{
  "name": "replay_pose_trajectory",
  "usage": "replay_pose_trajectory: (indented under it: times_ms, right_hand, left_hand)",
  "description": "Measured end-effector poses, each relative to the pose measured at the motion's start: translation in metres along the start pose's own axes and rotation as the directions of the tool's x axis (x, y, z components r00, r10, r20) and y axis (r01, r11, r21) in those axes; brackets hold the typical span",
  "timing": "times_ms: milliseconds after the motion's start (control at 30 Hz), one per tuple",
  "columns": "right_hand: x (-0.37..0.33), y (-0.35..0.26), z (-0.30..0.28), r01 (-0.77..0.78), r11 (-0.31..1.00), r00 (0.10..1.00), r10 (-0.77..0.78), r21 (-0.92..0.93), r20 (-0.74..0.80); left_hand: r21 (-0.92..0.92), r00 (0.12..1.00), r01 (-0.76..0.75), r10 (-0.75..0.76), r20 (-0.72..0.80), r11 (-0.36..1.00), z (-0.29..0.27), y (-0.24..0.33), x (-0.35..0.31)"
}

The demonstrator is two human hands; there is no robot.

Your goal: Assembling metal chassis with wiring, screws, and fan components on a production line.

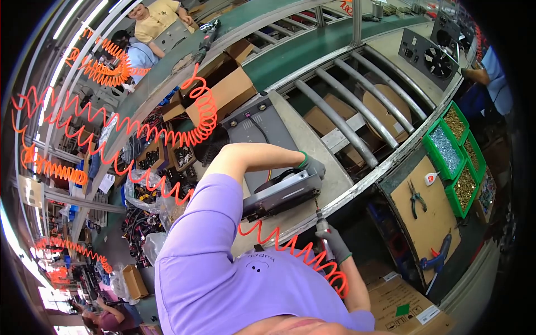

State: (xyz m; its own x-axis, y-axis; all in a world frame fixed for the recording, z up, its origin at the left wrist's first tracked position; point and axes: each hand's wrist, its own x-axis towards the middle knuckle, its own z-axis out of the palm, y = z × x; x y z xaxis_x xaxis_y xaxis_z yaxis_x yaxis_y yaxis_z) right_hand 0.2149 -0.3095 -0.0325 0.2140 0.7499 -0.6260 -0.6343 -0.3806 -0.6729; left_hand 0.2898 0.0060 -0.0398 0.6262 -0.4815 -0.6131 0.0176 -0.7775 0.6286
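Observation:
A dark grey metal casing (279,196) stands tilted on a pale board at the bench edge, a flat grey panel with black knobs (259,129) beyond it. My left hand (316,168), in a grey glove with a green cuff, grips the casing's right end. In my gloved right hand (338,247) is a power screwdriver (323,225), with an orange coiled hose (296,245) beside it. The bit points up at the casing's near right corner; whether it touches a screw is too small to tell.
Metal conveyor rollers (340,120) run to the right. Green bins (445,149) hold small screws. Pliers (416,200) and a blue glue gun (440,255) lie on a cardboard-topped surface. Orange coiled hoses (204,111) hang at left, near open cartons (226,95). Other people work farther off.

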Motion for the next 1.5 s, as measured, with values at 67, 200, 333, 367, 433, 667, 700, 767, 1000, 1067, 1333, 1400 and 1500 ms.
replay_pose_trajectory:
  times_ms: [67, 200, 333, 367, 433, 667, 700, 767, 1000, 1067, 1333, 1400, 1500]
  right_hand:
    - [-0.005, 0.011, 0.006, -0.025, 0.993, 0.999, 0.028, 0.112, -0.023]
    - [0.002, 0.006, 0.002, 0.020, 0.999, 0.999, -0.018, 0.043, -0.029]
    - [0.003, 0.019, 0.001, 0.012, 1.000, 0.999, -0.011, 0.022, -0.037]
    - [0.002, 0.016, 0.002, 0.004, 1.000, 0.999, -0.003, 0.026, -0.036]
    - [0.001, 0.009, 0.004, 0.017, 1.000, 0.999, -0.017, 0.010, -0.036]
    - [0.000, -0.002, 0.004, 0.054, 0.993, 0.998, -0.057, -0.104, -0.029]
    - [0.001, 0.000, 0.003, 0.073, 0.990, 0.997, -0.077, -0.122, -0.027]
    - [0.002, 0.006, 0.001, 0.064, 0.993, 0.997, -0.067, -0.095, -0.029]
    - [0.007, 0.015, -0.002, 0.124, 0.982, 0.991, -0.130, -0.144, -0.032]
    - [0.012, 0.022, -0.002, 0.149, 0.978, 0.986, -0.158, -0.148, -0.052]
    - [0.025, 0.012, -0.009, 0.143, 0.955, 0.984, -0.165, -0.258, -0.065]
    - [0.025, 0.015, -0.010, 0.134, 0.965, 0.985, -0.154, -0.226, -0.073]
    - [0.021, 0.013, -0.010, 0.139, 0.968, 0.985, -0.157, -0.207, -0.076]
  left_hand:
    - [0.023, 0.983, 0.060, -0.063, 0.174, 0.998, 0.007, -0.006, 0.023]
    - [0.308, 0.903, -0.403, 0.320, 0.286, 0.862, 0.015, -0.031, 0.048]
    - [0.162, 0.924, -0.328, 0.281, 0.260, 0.931, 0.025, -0.036, 0.055]
    - [0.153, 0.923, -0.329, 0.282, 0.263, 0.932, 0.027, -0.039, 0.056]
    - [0.257, 0.867, -0.457, 0.363, 0.340, 0.851, 0.025, -0.047, 0.059]
    - [0.279, 0.843, -0.527, 0.450, 0.297, 0.803, 0.021, -0.047, 0.052]
    - [0.272, 0.835, -0.536, 0.456, 0.307, 0.799, 0.022, -0.046, 0.053]
    - [0.303, 0.860, -0.485, 0.385, 0.334, 0.820, 0.021, -0.040, 0.051]
    - [0.343, 0.870, -0.465, 0.350, 0.346, 0.817, 0.017, -0.021, 0.035]
    - [0.110, 0.952, -0.230, 0.200, 0.232, 0.967, 0.014, -0.005, 0.026]
    - [0.017, 0.980, -0.065, 0.060, 0.189, 0.998, -0.006, 0.010, 0.009]
    - [0.008, 0.974, 0.074, -0.074, 0.214, 0.997, -0.005, 0.009, 0.015]
    - [0.026, 0.934, 0.282, -0.280, 0.220, 0.959, -0.006, 0.014, 0.020]
